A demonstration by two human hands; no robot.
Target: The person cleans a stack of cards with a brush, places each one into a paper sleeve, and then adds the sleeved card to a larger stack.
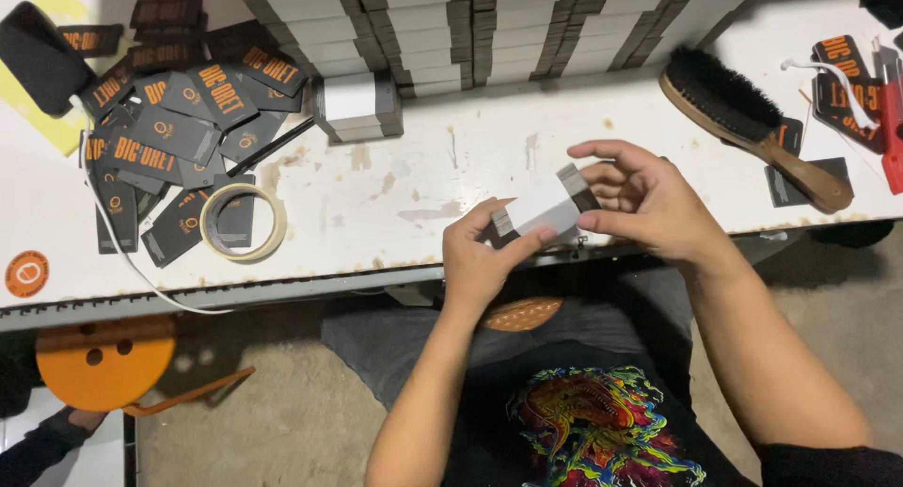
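Both hands hold a small bundle of dark cards wrapped in a white paper band (544, 207) just above the table's front edge. My left hand (480, 256) grips its lower left end with thumb and fingers. My right hand (649, 200) holds its upper right end, fingers curled over the top. A similar banded bundle (357, 106) lies on the white table (395, 195) further back.
Tall stacks of banded bundles (489, 26) line the back. Loose black tags with orange print (179, 129) and a tape roll (243, 222) lie at left, with a dark phone (42, 54). A wooden brush (752, 129) and a red tool (891, 120) lie at right. An orange stool (103, 360) stands below.
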